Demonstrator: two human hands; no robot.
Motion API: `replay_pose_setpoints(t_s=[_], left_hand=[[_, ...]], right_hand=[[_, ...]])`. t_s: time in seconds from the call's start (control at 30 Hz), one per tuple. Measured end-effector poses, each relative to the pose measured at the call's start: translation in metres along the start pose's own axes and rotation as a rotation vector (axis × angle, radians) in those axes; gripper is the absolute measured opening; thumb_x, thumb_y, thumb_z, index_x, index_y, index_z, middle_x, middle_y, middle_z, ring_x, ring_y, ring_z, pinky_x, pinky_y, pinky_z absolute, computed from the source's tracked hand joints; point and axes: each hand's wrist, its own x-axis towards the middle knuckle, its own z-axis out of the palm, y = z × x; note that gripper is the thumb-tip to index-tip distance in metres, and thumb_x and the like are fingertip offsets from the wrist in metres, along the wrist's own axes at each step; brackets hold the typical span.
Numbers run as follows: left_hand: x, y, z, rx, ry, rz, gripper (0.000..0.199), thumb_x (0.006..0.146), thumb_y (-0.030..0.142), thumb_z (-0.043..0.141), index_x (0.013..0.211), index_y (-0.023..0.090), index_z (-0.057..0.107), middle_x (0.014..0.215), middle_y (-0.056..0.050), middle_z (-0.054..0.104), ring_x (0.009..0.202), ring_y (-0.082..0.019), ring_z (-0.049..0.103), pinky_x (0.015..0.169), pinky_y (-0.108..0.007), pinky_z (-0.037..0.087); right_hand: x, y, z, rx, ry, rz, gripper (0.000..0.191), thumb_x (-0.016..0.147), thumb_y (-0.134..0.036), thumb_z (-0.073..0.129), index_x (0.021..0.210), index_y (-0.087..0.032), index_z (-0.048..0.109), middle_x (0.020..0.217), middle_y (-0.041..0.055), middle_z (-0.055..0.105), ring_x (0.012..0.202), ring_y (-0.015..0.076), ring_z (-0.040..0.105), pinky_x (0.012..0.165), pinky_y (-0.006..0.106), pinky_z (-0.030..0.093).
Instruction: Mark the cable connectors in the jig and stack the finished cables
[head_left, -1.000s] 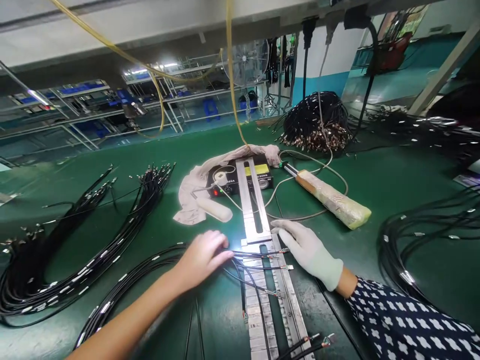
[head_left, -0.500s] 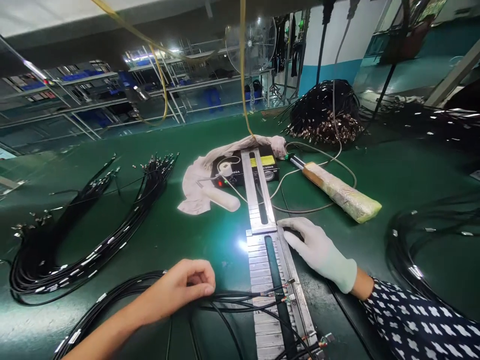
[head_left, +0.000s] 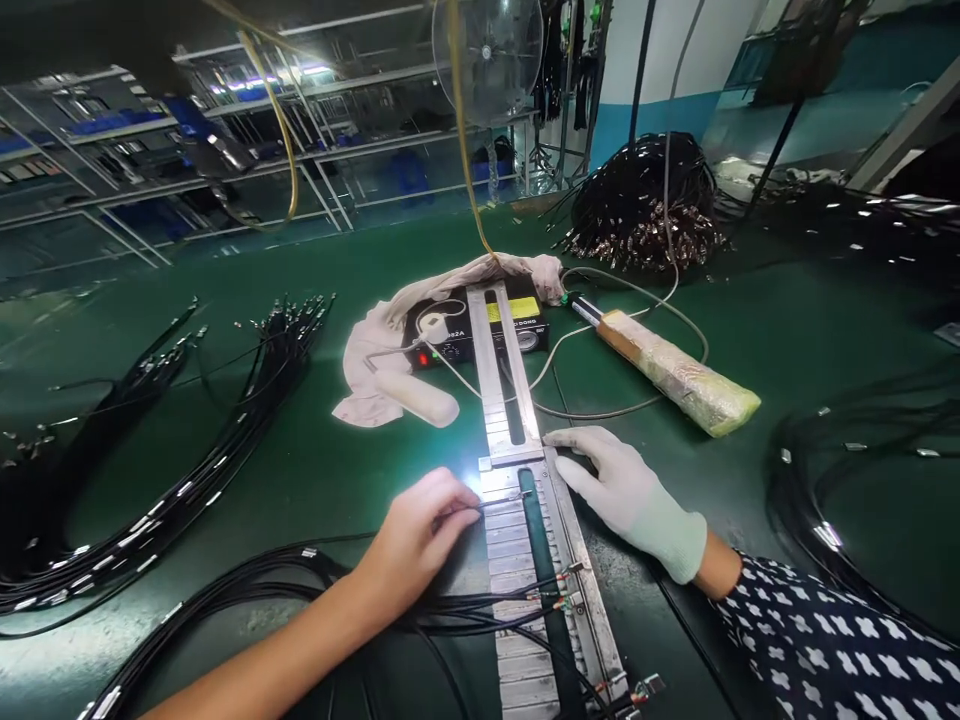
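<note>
My bare left hand (head_left: 427, 525) pinches a thin black cable (head_left: 501, 499) at the left edge of a slotted metal fixture (head_left: 517, 600). The cable's tip lies across the fixture, reaching its long centre slot. My right hand (head_left: 622, 495), in a white glove, rests against the fixture's right side by the crosspiece (head_left: 514, 457), fingers stretched out and thumb apart. Nearer to me, several black cables (head_left: 480, 608) cross the fixture, their connector ends with coloured wires at its right rail. A bright light glows just left of the crosspiece.
Behind the fixture stands a black control box (head_left: 450, 335) with a pinkish cloth (head_left: 367, 360) draped around it. A wrapped handle (head_left: 675, 375) lies to the right. Cable bundles lie at left (head_left: 202, 480), far right (head_left: 787, 500) and back (head_left: 637, 200).
My left hand has moved right and away from me to the fixture, bringing a cable end over its slot. My right hand stays by the crosspiece. The view has shifted slightly.
</note>
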Motion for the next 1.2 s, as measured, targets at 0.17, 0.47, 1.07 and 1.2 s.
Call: replay_pose_setpoints(t_s=[0.17, 0.47, 1.07, 1.2], left_hand=[[0.013, -0.008, -0.001, 0.034, -0.018, 0.082, 0.019, 0.096, 0.021, 0.051, 0.098, 0.02, 0.07, 0.081, -0.003, 0.06, 0.073, -0.015, 0.056, 0.066, -0.025, 0.044], [0.024, -0.008, -0.004, 0.203, -0.076, 0.307, 0.03, 0.1, 0.021, 0.037, 0.106, 0.02, 0.067, 0.083, -0.004, 0.057, 0.074, -0.013, 0.054, 0.066, -0.024, 0.048], [0.022, -0.015, -0.001, 0.055, -0.082, 0.272, 0.02, 0.098, 0.014, 0.046, 0.106, 0.021, 0.063, 0.096, -0.005, 0.059, 0.089, -0.015, 0.056, 0.078, -0.027, 0.047], [0.005, -0.021, -0.003, 0.384, -0.005, 0.347, 0.039, 0.097, 0.011, 0.038, 0.122, 0.028, 0.062, 0.096, -0.007, 0.053, 0.087, -0.02, 0.048, 0.073, -0.034, 0.039]], right_hand=[[0.002, -0.002, 0.0, -0.003, 0.004, -0.012, 0.019, 0.095, -0.026, 0.053, 0.109, -0.024, 0.065, 0.11, 0.003, 0.068, 0.104, 0.0229, 0.06, 0.092, 0.039, 0.049], [0.003, -0.004, -0.002, -0.004, -0.003, -0.019, 0.019, 0.094, -0.025, 0.052, 0.108, -0.024, 0.065, 0.108, 0.0035, 0.068, 0.104, 0.0234, 0.059, 0.091, 0.04, 0.049], [0.003, -0.004, -0.002, 0.029, 0.027, -0.044, 0.017, 0.093, -0.023, 0.053, 0.104, -0.023, 0.066, 0.106, 0.0039, 0.069, 0.103, 0.023, 0.06, 0.093, 0.04, 0.049], [0.004, -0.003, -0.001, 0.032, 0.023, -0.039, 0.016, 0.093, -0.022, 0.054, 0.104, -0.023, 0.066, 0.106, 0.0034, 0.069, 0.103, 0.0227, 0.059, 0.093, 0.039, 0.048]])
